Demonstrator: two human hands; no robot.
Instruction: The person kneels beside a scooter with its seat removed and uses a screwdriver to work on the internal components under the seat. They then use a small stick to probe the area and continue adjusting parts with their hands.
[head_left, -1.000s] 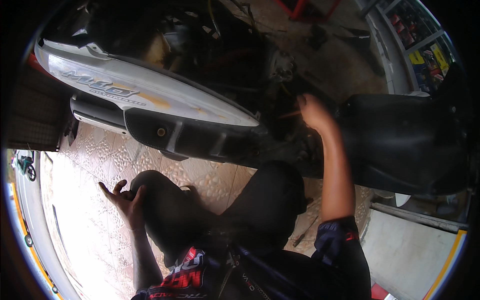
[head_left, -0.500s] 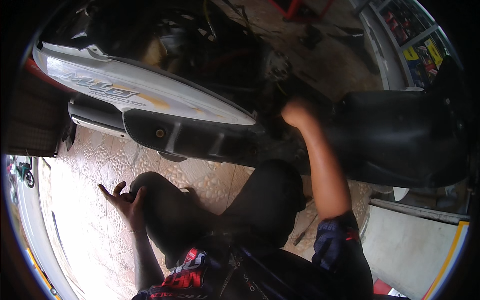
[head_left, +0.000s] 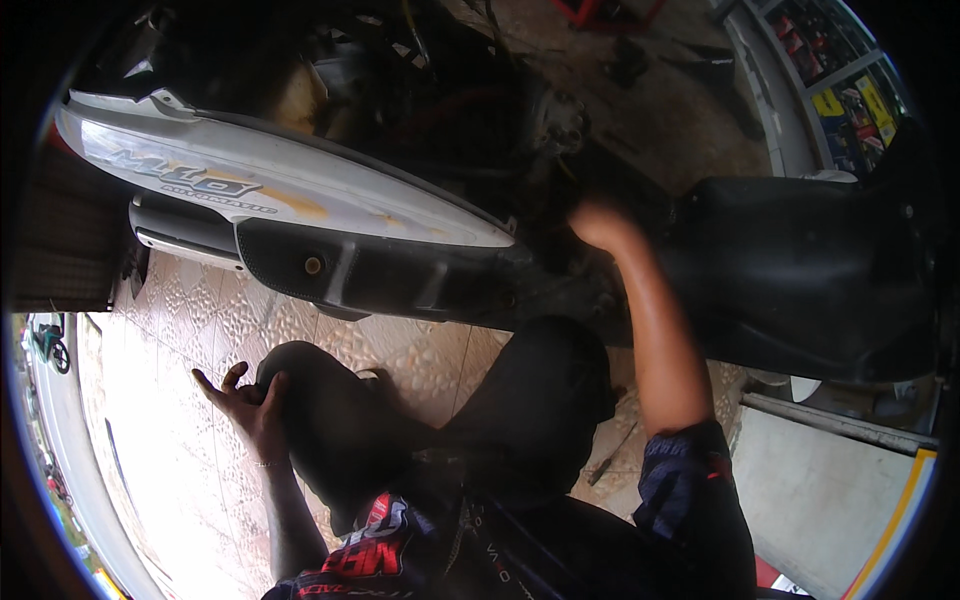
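Head view: your right hand point(head_left: 600, 225) reaches into the dark open middle of the scooter point(head_left: 420, 270), between the white side panel point(head_left: 290, 195) and the black front body point(head_left: 800, 270); it is blurred, so you cannot tell whether its fingers are clenched. Your left hand point(head_left: 245, 405) rests beside your bent knee point(head_left: 320, 400) over the tiled floor point(head_left: 170, 330), fingers loose, holding nothing.

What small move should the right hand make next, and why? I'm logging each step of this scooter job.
Probably feel a little deeper and settle on the part. The right hand is blurred, reaching into the scooter's dark engine bay beside the white side panel; its hold is unclear. The left hand rests by the knee.
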